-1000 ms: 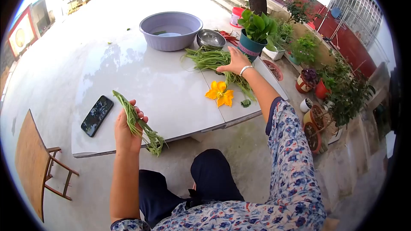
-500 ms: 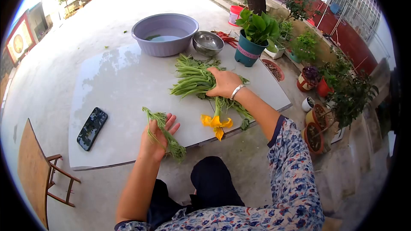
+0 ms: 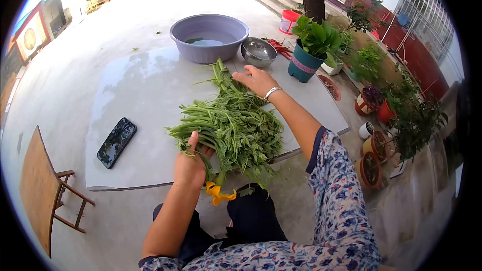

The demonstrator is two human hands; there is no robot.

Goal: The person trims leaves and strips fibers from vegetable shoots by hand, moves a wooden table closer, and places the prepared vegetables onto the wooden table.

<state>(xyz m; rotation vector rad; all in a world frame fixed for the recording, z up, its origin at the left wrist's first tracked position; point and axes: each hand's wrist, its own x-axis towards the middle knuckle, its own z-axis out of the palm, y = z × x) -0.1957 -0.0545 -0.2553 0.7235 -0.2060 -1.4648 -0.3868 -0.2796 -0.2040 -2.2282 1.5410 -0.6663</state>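
Note:
A large bunch of leafy green vine shoots (image 3: 236, 130) with curling tendrils spreads over the near part of the tabletop. My left hand (image 3: 193, 163) is wrapped round the stem ends at its left side, thumb on top and the other fingers partly hidden below. From the bunch's near edge hangs a yellow squash blossom (image 3: 219, 193). A smaller clump of the same shoots (image 3: 223, 79) lies farther back. Beside that clump is my right hand (image 3: 255, 81), with a silver bracelet at the wrist; its fingers are extended and hold nothing visible.
A purple basin (image 3: 208, 55) of water stands at the back, next to a metal bowl (image 3: 259, 52) and red chili peppers (image 3: 277, 46). A potted plant (image 3: 306, 62) occupies the back right corner. A phone (image 3: 116, 143) lies left on the tabletop (image 3: 135, 98), near a wooden chair (image 3: 40, 185).
The large bunch and blossom have come nearer and to the left, into my left hand, which held only a small sprig before. My right hand has let go of the bunch and moved back.

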